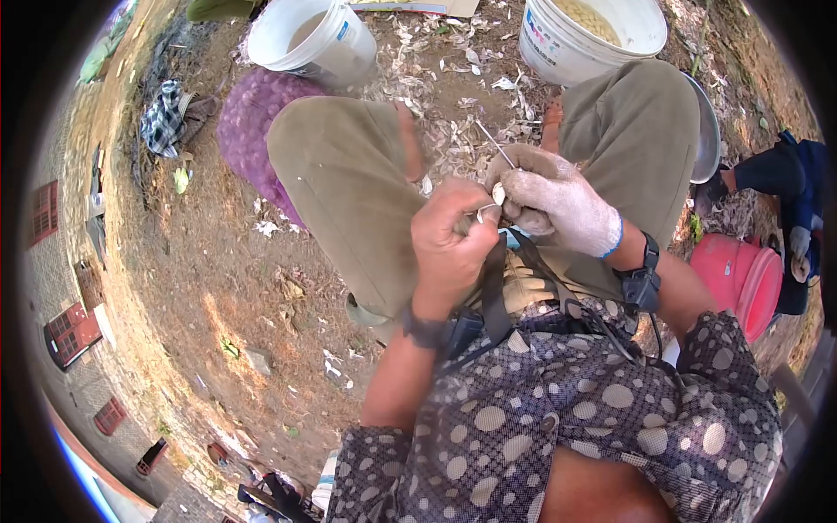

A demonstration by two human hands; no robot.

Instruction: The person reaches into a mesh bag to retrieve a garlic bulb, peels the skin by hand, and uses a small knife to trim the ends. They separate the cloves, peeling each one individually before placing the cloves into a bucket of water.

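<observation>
My right hand (pixel 554 196), in a whitish glove with dirty fingertips, is closed around a thin metal knife (pixel 493 143), its slim blade pointing up and away. A white garlic clove (pixel 499 193) sits at the gloved fingertips, between my two hands. Bare and closed in a pinch, my left hand (pixel 453 240) is right beside the clove. A pale strip of garlic peel (pixel 485 210) sticks out from its thumb and forefinger. Both hands are close together above my lap; the knife's handle is hidden in the glove.
Scattered peel (pixel 453 144) covers the ground between my feet. Ahead stand a white bucket (pixel 288 54) and another bucket (pixel 558 61) containing pale cloves. A purple mesh sack (pixel 253 131) lies left. On the right are a metal basin (pixel 708 131), a red bucket (pixel 741 279) and another person (pixel 785 174).
</observation>
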